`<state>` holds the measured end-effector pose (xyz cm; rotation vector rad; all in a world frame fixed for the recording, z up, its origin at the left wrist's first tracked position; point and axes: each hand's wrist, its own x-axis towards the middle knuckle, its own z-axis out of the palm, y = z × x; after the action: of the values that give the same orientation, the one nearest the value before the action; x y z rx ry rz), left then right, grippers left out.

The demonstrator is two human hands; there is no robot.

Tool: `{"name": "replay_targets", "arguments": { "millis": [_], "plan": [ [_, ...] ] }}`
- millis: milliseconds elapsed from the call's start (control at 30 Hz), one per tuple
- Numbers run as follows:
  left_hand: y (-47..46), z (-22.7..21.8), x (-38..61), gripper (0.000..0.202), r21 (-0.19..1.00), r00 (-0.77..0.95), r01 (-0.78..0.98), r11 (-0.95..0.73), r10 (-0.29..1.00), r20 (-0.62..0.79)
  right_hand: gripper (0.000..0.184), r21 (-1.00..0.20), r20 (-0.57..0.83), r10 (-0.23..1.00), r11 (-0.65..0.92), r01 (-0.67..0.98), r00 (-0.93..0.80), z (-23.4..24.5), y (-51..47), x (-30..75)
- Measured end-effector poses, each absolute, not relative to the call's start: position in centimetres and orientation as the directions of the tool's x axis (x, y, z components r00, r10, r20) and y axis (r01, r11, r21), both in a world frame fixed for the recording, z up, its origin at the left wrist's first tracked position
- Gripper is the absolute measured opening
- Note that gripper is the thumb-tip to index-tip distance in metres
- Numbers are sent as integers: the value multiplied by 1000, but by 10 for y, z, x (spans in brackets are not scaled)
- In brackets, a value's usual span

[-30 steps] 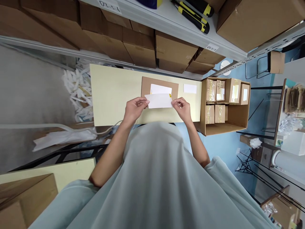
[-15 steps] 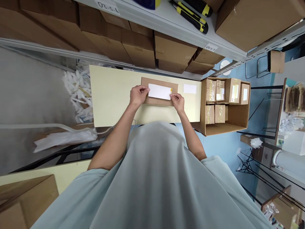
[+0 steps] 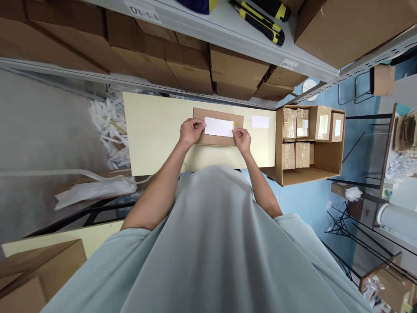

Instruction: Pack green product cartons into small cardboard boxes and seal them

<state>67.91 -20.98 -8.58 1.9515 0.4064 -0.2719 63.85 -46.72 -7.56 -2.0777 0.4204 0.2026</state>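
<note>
A white label [image 3: 219, 127] with a small yellow mark at its right end lies over a flat brown cardboard box [image 3: 221, 141]. My left hand [image 3: 192, 131] pinches the label's left edge between thumb and fingers. At the opposite end, my right hand [image 3: 242, 140] pinches the lower right corner. Whether the label touches the cardboard all over, I cannot tell. To the right of the cardboard, a second white paper [image 3: 259, 121] rests on the pale yellow table [image 3: 156, 134].
A large open carton [image 3: 299, 177] holding several small taped boxes stands at the table's right end. Above the far edge runs a metal shelf [image 3: 195, 32] with cartons and black-yellow utility knives [image 3: 262, 26]. Shredded paper [image 3: 109, 130] is heaped at the left.
The label has shifted very slightly to the right over the cardboard, and my left hand has moved with it. My right hand stays nearly in place.
</note>
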Motion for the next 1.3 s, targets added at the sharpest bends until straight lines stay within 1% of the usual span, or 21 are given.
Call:
{"name": "replay_targets", "arguments": {
  "millis": [133, 367, 500, 633, 667, 800, 867, 933, 1000, 1033, 1067, 1100, 1133, 1200, 1267, 1300],
  "plan": [
    [-209, -91, 680, 5, 837, 924, 383, -391, 151, -352, 30, -790, -285, -213, -499, -355, 935, -78, -468, 639],
    [-212, -102, 678, 12, 842, 930, 367, -395, 183, -319, 24, -785, -200, -210, -550, -284, 957, -85, -464, 636],
    [-213, -106, 676, 10, 846, 938, 345, -406, 188, -292, 25, -778, -198, -208, -562, -283, 958, -88, -464, 636],
    [-214, -109, 673, 3, 826, 952, 305, -474, 153, -264, 19, -751, -213, -207, -591, -295, 955, -90, -465, 639],
    [-215, -109, 673, 9, 812, 957, 288, -507, 136, -255, 17, -741, -215, -209, -601, -299, 954, -90, -465, 640],
    [-220, -110, 668, 47, 739, 968, 242, -629, 107, -226, 16, -704, -222, -221, -638, -313, 950, -91, -463, 643],
    [-224, -110, 666, 54, 720, 966, 248, -648, 114, -231, 17, -694, -225, -229, -644, -321, 947, -92, -462, 643],
    [-227, -111, 665, 47, 717, 965, 252, -649, 119, -232, 15, -685, -239, -245, -643, -342, 940, -92, -462, 643],
    [-228, -112, 663, 32, 724, 968, 246, -644, 122, -220, 11, -674, -246, -247, -652, -349, 937, -91, -459, 640],
    [-229, -113, 663, 24, 729, 970, 240, -641, 123, -212, 13, -662, -234, -240, -670, -336, 942, -90, -457, 639],
    [-229, -114, 663, 18, 734, 972, 234, -638, 124, -202, 18, -643, -213, -222, -701, -307, 952, -88, -454, 636],
    [-229, -115, 663, 16, 739, 974, 227, -634, 124, -192, 26, -614, -185, -190, -743, -265, 964, -86, -451, 634],
    [-228, -115, 662, 20, 743, 975, 220, -632, 125, -182, 34, -578, -160, -142, -789, -209, 977, -84, -445, 632],
    [-229, -114, 661, 38, 743, 977, 211, -635, 127, -169, 50, -501, -140, -11, -862, -81, 990, -80, -433, 627],
    [-231, -110, 658, 53, 726, 977, 214, -654, 139, -163, 63, -459, -155, 118, -888, 35, 981, -79, -420, 626],
    [-233, -107, 655, 57, 711, 977, 212, -670, 143, -157, 66, -452, -165, 161, -889, 71, 973, -79, -414, 626]
  ]
}}
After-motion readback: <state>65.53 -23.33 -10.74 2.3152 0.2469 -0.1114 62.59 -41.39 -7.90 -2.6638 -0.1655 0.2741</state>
